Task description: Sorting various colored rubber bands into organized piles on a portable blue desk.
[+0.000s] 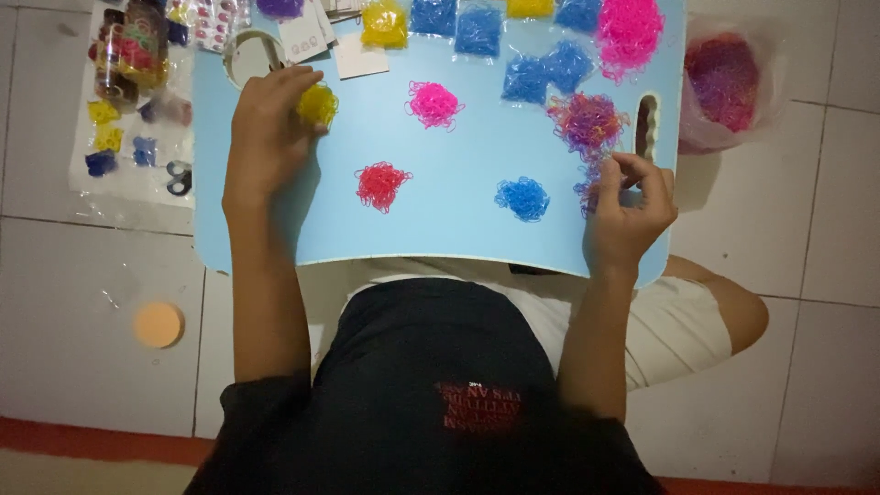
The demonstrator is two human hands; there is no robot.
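Head view: left hand (266,137) at 10 o'clock, fingers closed over the yellow band pile (318,104) on the blue worktop (458,238). Right hand (628,206) at 3 o'clock pinches strands off the mixed pile (587,122). I'd pinch few, lift slowly (they tangle).

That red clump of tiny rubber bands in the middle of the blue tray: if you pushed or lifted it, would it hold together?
Probably not. The red clump looks like a loose tangle of thin loops with stray ends, so a pinch would likely lift only part of it. It seems very light and floppy. Pushed across the smooth blue tray, it would likely slide and spread rather than roll.
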